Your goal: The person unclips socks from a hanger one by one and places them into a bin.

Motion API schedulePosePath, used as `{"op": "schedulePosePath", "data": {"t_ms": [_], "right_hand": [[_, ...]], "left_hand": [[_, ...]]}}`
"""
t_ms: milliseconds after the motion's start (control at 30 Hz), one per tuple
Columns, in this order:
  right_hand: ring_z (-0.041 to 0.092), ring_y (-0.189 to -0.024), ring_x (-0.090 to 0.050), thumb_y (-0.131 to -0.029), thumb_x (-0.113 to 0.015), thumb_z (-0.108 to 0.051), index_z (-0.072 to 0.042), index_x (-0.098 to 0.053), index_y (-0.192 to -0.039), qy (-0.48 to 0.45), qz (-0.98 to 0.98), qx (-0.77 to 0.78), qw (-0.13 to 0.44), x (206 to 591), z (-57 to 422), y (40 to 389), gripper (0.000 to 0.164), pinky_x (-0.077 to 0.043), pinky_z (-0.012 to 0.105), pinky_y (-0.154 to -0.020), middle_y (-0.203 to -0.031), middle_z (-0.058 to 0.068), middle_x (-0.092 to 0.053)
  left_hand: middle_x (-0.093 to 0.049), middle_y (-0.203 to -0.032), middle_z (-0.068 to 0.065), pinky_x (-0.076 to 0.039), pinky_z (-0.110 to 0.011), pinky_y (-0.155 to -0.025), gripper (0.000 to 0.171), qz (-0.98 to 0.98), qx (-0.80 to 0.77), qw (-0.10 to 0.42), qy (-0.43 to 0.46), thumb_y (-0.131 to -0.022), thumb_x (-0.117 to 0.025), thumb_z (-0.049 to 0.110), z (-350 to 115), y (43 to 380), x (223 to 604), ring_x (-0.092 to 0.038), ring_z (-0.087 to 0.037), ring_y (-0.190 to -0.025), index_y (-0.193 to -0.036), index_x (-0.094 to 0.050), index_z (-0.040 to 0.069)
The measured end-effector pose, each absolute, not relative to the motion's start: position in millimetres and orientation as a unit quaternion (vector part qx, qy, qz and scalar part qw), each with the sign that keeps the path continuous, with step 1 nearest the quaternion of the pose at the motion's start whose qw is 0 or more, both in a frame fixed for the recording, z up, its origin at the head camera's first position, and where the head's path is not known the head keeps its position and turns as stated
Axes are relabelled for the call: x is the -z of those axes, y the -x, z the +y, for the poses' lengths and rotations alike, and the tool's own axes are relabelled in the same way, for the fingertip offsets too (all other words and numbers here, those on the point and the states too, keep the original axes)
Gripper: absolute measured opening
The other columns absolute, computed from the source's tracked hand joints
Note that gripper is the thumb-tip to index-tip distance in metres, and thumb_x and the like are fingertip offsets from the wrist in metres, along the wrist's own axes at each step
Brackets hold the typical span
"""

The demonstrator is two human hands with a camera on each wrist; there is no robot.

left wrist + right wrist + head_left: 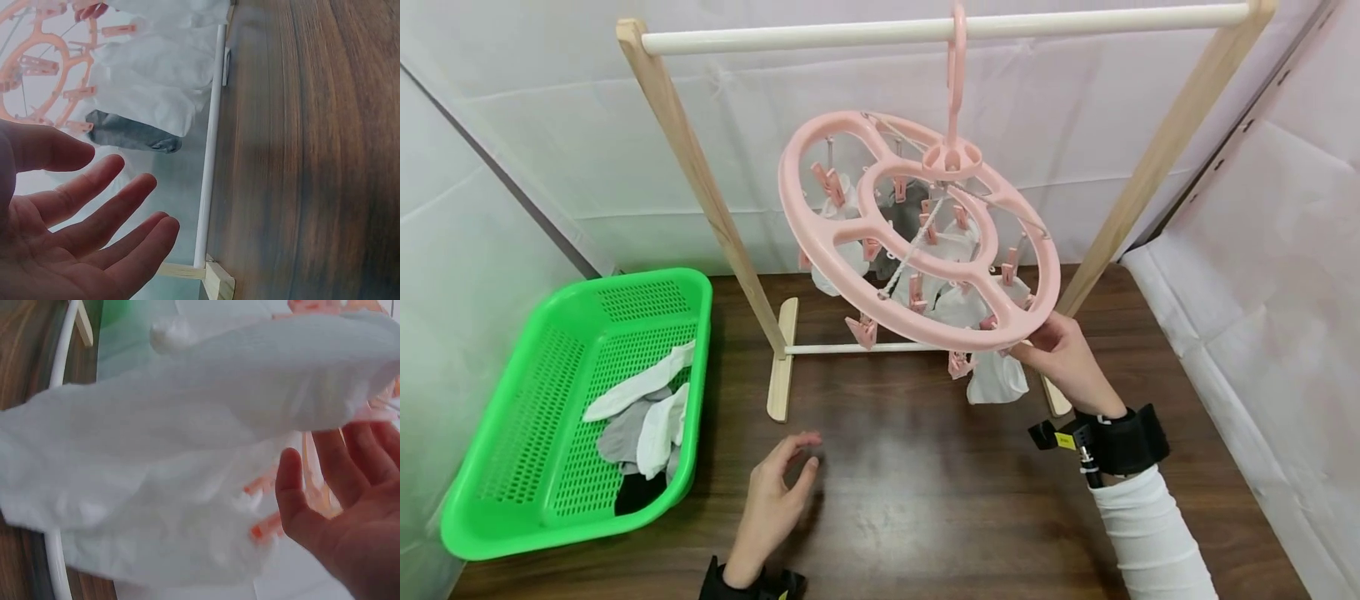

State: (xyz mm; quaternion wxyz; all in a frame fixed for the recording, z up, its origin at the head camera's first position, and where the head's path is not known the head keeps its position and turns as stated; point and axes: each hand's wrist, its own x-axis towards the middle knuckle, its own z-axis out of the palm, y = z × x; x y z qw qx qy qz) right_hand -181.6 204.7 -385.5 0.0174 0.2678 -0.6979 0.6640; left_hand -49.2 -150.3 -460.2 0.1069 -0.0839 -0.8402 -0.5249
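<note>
A pink oval clip hanger (820, 229) hangs tilted from the rack, lower on its right side. White socks and a dark grey sock (128, 131) dangle from its clothespins. My right hand (1066, 354) is at the hanger's lower right rim, beside a hanging white sock (997, 379). In the right wrist view its fingertips meet the pink rim while the thumb (290, 481) stands apart, and a white sock (187, 406) crosses in front. My left hand (778, 496) is over the table with loosely bent fingers and holds nothing.
A green basket (497, 533) stands at the left with white, grey and black socks (643, 392) inside. The wooden rack has a white top bar (812, 36), slanted posts (700, 183) and a low white rod (850, 348). White sheeting surrounds the dark wooden table (910, 500).
</note>
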Motion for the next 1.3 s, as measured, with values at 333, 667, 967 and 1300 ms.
{"op": "schedulePosePath", "data": {"t_ms": [333,667,967,1300], "right_hand": [[0.009,-0.077,-0.06,-0.082,-0.06,0.02,-0.014,-0.067,-0.116,-0.258,-0.678,-0.686,0.052,387.9,176.0,170.8,0.048,-0.05,0.02,-0.067,-0.095,0.002,-0.066],[0.009,-0.1,-0.058,-0.089,-0.058,0.012,0.003,-0.051,-0.133,-0.277,-0.68,-0.679,-0.01,382.8,155.3,161.3,0.046,-0.047,0.02,-0.083,-0.118,-0.002,-0.062],[0.013,-0.131,-0.041,-0.096,-0.049,0.008,0.007,-0.032,-0.146,-0.334,-0.683,-0.648,-0.042,375.4,142.5,150.4,0.053,-0.039,0.023,-0.099,-0.151,0.008,-0.036],[0.012,-0.115,-0.053,-0.097,-0.045,0.009,0.011,-0.043,-0.137,-0.356,-0.669,-0.651,-0.035,376.1,133.7,146.8,0.04,-0.044,0.024,-0.094,-0.133,0.0,-0.055]], "left_hand": [[-0.064,-0.113,-0.018,-0.05,-0.046,-0.089,0.026,-0.824,0.551,0.095,0.092,-0.089,-0.059,-0.012,-134.0,49.1,462.8,-0.061,-0.032,-0.109,-0.111,-0.063,0.0],[-0.06,-0.123,-0.014,-0.047,-0.042,-0.095,0.037,-0.806,0.554,0.113,0.176,-0.089,-0.062,-0.007,-92.0,76.4,445.2,-0.056,-0.027,-0.116,-0.125,-0.058,0.003],[-0.048,-0.142,-0.012,-0.043,-0.042,-0.099,0.067,-0.796,0.55,0.082,0.238,-0.085,-0.074,0.011,-51.5,96.7,435.8,-0.048,-0.028,-0.126,-0.143,-0.042,0.005],[-0.066,-0.109,-0.015,-0.051,-0.034,-0.077,0.035,-0.801,0.532,0.127,0.244,-0.091,-0.056,-0.006,-42.7,99.9,438.4,-0.062,-0.02,-0.09,-0.126,-0.056,0.0]]}}
